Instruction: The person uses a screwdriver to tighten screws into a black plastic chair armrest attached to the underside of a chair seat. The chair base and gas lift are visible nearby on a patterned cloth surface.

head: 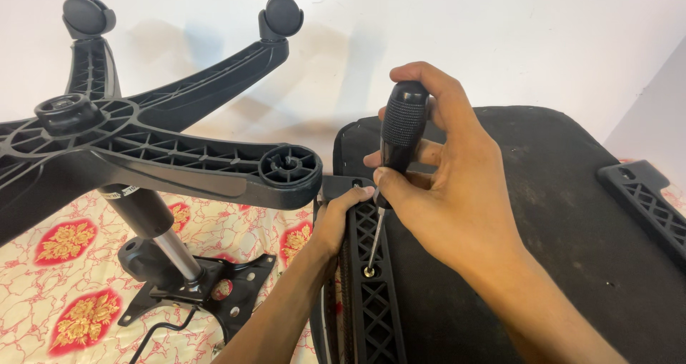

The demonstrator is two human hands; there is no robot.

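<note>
Right hand [436, 171] drives screwdriver [400, 139] into armrest [371, 292].

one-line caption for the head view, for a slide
Right hand drives black-handled screwdriver into a ribbed black plastic armrest steadied by left hand.

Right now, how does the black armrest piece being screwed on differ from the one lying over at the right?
The near armrest bracket stands on edge against the seat cushion, gripped by the left hand, with the screwdriver in the right hand at its screw. The far armrest bracket lies flat, untouched, partly out of view. Both are black lattice plastic.
</note>
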